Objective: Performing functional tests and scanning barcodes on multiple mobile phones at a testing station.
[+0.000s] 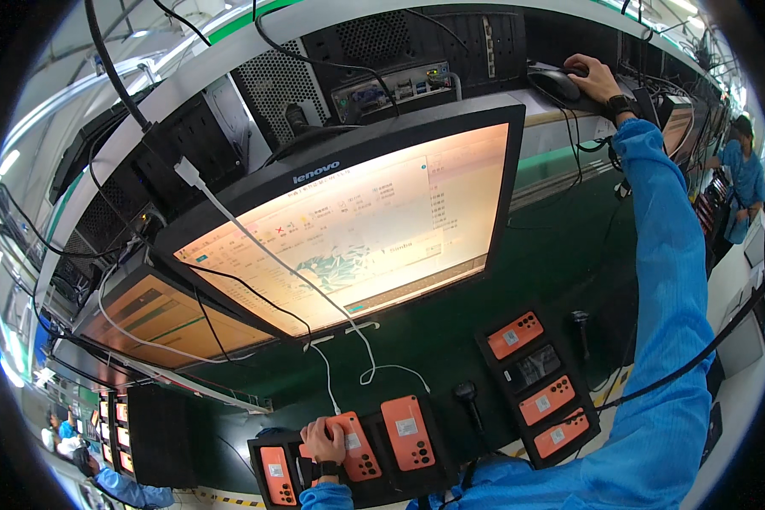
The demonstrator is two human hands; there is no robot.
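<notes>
My left hand (321, 442) is closed at the left edge of an orange phone (357, 444) lying face down in a black tray (390, 483). A white cable (330, 382) runs to that phone's top edge. Two more orange phones with pale labels lie in the same tray: one phone (277, 474) left of my hand, another phone (409, 433) to the right. With my arm stretched far up to the right, my right hand (599, 81) has its fingers bent over a black computer mouse (556, 85) on a shelf. The palm side is hidden.
A lit monitor (357, 229) leans over the green bench, with a second screen (170, 319) behind its left edge. Another black tray (529, 338) of phones sits right, between handheld scanners (467, 399) (579, 327). Loose cables cross the bench. People in blue work at both sides.
</notes>
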